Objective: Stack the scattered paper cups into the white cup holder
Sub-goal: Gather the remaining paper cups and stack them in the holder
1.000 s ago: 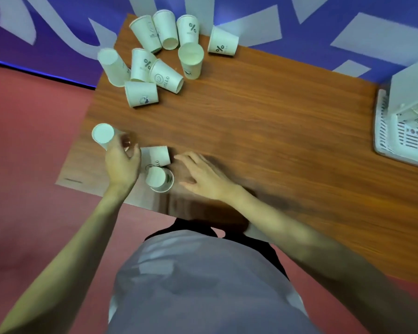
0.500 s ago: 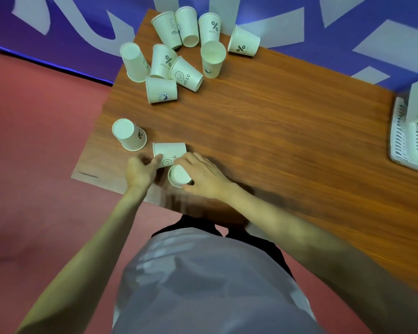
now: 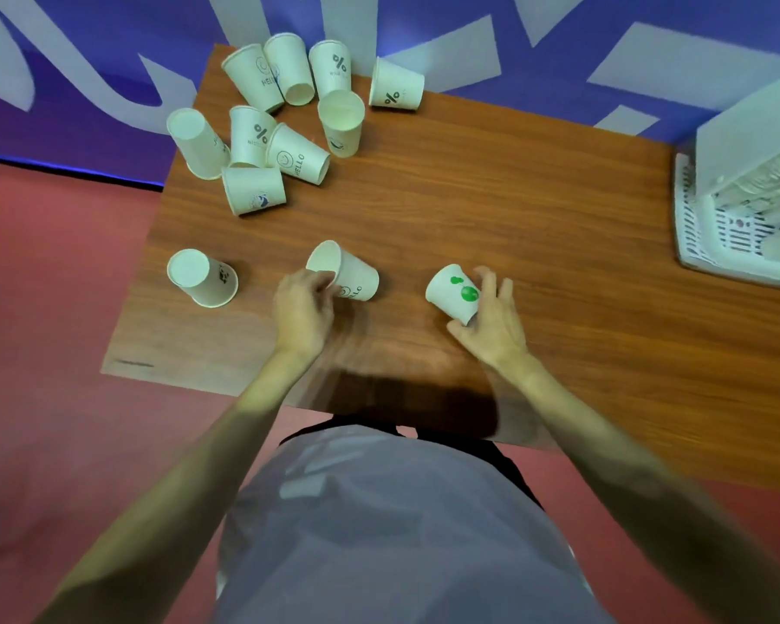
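My right hand (image 3: 491, 315) grips a white paper cup with green dots (image 3: 455, 292), tilted above the wooden table (image 3: 491, 204). My left hand (image 3: 301, 310) pinches the rim of a "HELLO" cup (image 3: 345, 272) lying on its side. An upside-down cup (image 3: 201, 277) stands to the left near the table's edge. Several more cups (image 3: 284, 123) are scattered at the far left corner, some upright, some on their sides. The white cup holder (image 3: 746, 209) sits at the right edge, partly cut off by the frame.
Red floor surrounds the table on the left and near side. A blue and white patterned wall or floor lies behind the far edge. My grey shirt fills the bottom of the view.
My right hand has lifted the green-dotted cup and carried it rightwards. My left hand has taken the HELLO cup by its rim. The upside-down cup stays where my left hand left it.
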{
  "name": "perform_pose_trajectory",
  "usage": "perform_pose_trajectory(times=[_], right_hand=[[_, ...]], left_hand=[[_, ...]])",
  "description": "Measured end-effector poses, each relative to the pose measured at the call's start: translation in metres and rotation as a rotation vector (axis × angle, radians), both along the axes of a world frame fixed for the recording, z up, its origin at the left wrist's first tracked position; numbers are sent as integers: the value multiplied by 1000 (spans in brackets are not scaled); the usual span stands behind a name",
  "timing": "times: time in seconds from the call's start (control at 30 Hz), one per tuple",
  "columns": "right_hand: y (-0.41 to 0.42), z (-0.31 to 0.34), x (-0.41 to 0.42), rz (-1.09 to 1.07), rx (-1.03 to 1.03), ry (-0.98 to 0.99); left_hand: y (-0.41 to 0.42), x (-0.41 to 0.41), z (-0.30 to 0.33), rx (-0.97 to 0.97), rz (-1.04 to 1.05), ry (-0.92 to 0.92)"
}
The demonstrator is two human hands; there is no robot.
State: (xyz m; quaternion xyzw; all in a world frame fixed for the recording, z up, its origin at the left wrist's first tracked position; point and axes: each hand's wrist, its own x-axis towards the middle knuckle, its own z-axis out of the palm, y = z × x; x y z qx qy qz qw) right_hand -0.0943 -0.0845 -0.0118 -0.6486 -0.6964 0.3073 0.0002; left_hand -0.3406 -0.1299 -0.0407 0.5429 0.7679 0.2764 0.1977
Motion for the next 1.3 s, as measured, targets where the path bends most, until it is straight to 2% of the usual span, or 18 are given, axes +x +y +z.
perform_pose_trajectory(times=[0.13,0.27,0.47,0.63,0.9,1.1,1.3], right_hand=[[3,-27,37,52,-47,-180],[9,-26,55,96,-55,-170],[20,-22,96,17,26,-117],[23,-17,154,72,61,-165],[36,3,288,-211,398,34],[53,28,383,-441,613,158],[76,38,442,-546,839,215]], left_hand=[[10,25,7,88,-187,82],[18,48,11,101,-260,116],[28,94,22,96,-297,139],[40,151,27,99,-353,155],[88,279,47,154,-488,120],[147,395,72,276,-625,59],[204,489,83,337,-794,122]])
